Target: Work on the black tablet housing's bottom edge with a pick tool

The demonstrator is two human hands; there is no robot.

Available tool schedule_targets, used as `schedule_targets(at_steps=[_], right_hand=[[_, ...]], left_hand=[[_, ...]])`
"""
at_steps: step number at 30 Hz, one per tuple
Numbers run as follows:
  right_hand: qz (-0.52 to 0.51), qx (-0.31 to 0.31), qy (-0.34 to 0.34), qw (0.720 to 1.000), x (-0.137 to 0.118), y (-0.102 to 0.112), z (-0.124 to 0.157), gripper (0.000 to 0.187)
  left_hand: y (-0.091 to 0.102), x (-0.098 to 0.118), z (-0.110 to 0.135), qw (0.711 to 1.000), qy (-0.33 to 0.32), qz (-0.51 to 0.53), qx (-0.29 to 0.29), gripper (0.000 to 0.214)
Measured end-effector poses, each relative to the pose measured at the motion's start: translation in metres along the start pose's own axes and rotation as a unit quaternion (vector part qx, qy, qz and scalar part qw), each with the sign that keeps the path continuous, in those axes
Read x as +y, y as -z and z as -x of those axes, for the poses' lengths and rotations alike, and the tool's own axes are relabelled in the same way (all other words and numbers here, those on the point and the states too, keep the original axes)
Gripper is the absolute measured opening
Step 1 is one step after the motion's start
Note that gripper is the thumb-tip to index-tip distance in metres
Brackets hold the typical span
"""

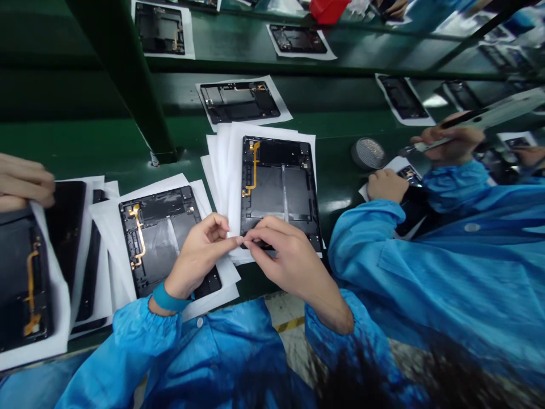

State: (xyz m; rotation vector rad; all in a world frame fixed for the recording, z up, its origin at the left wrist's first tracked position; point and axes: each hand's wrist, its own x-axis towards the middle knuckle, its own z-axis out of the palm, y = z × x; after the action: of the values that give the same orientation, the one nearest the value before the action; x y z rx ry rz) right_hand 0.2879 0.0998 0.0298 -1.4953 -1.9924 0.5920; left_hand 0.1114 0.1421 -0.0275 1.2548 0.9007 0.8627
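Note:
Before me a black tablet housing [272,187] with an orange flex cable [254,170] lies open-side up on a stack of white sheets [223,170]. At its lower left corner the fingertips of both my hands meet. My right hand [289,250] pinches with thumb and forefinger over the housing's near edge. From the left, my left hand [198,253], wearing a teal wristband [168,298], reaches in with its fingers curled and thumb tip against the right fingertips. Whatever is between them is too small to make out. Under my left wrist lies a second tablet housing [149,238].
A third housing [238,99] lies behind on the green bench [179,130], near a green post [149,113]. At left, another person's hand [23,182] holds a housing and sheet. A co-worker in a blue sleeve [370,227] sits close right, near a round metal tin [368,153].

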Motion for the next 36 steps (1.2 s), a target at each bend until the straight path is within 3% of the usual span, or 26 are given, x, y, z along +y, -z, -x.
schedule_targets(at_steps=[6, 11, 17, 22, 25, 30, 36], right_hand=[[-0.007, 0.036, 0.034, 0.999, 0.0, 0.001, 0.012, 0.021], [0.027, 0.055, 0.053, 0.997, 0.005, -0.003, 0.021, 0.026], [0.006, 0.106, -0.019, 0.994, 0.011, -0.007, 0.022, 0.023], [-0.007, 0.037, -0.027, 0.999, 0.011, 0.004, 0.01, 0.018], [0.047, -0.01, 0.029, 0.998, 0.01, 0.008, 0.003, 0.015], [0.181, -0.022, 0.108, 0.977, 0.005, 0.01, -0.003, 0.017], [0.232, -0.046, 0.169, 0.957, 0.003, 0.013, -0.003, 0.019]], left_hand=[[-0.002, -0.001, -0.002, 1.0, 0.02, 0.009, -0.004, 0.032], [-0.005, 0.002, -0.006, 0.997, 0.073, 0.038, -0.006, 0.034], [-0.009, 0.007, -0.011, 0.985, 0.137, 0.107, 0.008, 0.039], [-0.009, 0.009, -0.013, 0.978, 0.158, 0.138, 0.01, 0.041], [-0.008, 0.008, -0.014, 0.974, 0.169, 0.153, 0.005, 0.042], [-0.006, 0.005, -0.013, 0.972, 0.173, 0.16, -0.003, 0.041], [-0.007, 0.005, -0.014, 0.97, 0.175, 0.167, -0.003, 0.041]])
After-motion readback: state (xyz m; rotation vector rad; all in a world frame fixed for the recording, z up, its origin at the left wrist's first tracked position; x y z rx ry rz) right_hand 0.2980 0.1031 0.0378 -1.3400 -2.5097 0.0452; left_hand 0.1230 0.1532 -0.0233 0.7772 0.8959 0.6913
